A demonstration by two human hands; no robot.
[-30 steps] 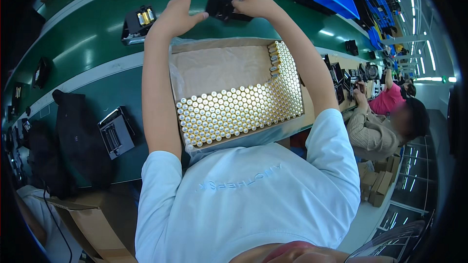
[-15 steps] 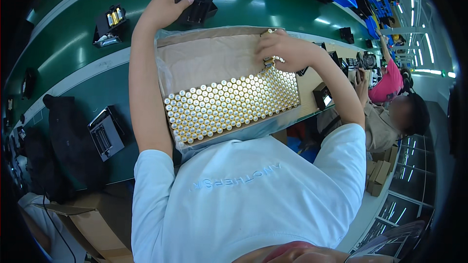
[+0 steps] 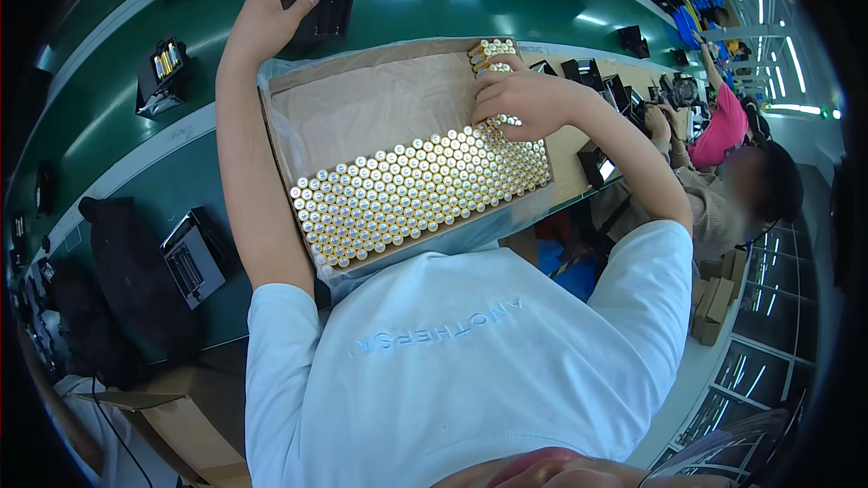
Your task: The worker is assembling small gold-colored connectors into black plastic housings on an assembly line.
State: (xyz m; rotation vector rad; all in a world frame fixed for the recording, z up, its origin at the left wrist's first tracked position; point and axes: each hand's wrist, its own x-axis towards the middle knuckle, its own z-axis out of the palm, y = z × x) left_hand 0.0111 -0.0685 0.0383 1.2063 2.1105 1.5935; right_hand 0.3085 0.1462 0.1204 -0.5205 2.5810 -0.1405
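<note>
My left hand (image 3: 273, 16) grips a black plastic case (image 3: 331, 11) with an open battery compartment, its slots showing, just past the far left corner of a carton. Standing in that plastic-lined carton (image 3: 353, 113) are rows of small gold-sided batteries (image 3: 416, 185), packed upright across the near half and right side. Brown lining is exposed in its far left part. My right hand (image 3: 529, 101) is over the carton's right side, fingers curled down around some batteries; the palm hides most of that grip. More batteries (image 3: 494, 50) show just beyond these fingers.
Another black case (image 3: 163, 77) with batteries inside lies on the green table (image 3: 434, 14) to the left. Nearer sits an open black case (image 3: 193, 260) beside a dark bag (image 3: 136, 262). At right, black units (image 3: 597, 163) line the bench, where a person (image 3: 723, 190) works.
My left hand has shifted left with the black case, now turned so its compartment shows. My right hand has lowered slightly among the batteries. The carton appears a little further left.
</note>
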